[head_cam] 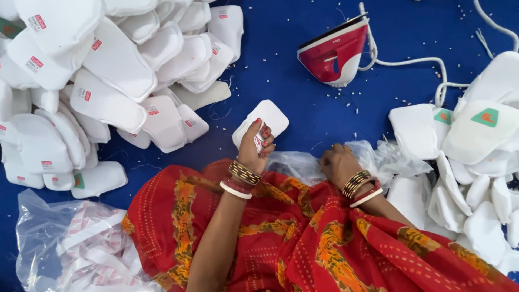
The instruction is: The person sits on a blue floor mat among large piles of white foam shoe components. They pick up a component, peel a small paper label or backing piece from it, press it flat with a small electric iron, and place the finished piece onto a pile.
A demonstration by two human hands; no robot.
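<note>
My left hand (254, 146) holds a white padded fabric piece (267, 118) with rounded corners, lifted a little over the blue cloth (303, 97). A small red and white label is pinched under the fingers against the piece. My right hand (338, 162) rests knuckles-up on a crumpled clear plastic bag (303, 165) in my lap, fingers curled into it. Both wrists wear gold and red bangles. Red and orange patterned fabric (303, 238) covers my lap.
A large heap of white padded pieces with red labels (108, 75) lies at the left. Another heap with green labels (476, 151) is at the right. A red and white iron (335, 51) stands at the top, its white cord trailing right. A clear bag of label strips (81, 243) sits bottom left.
</note>
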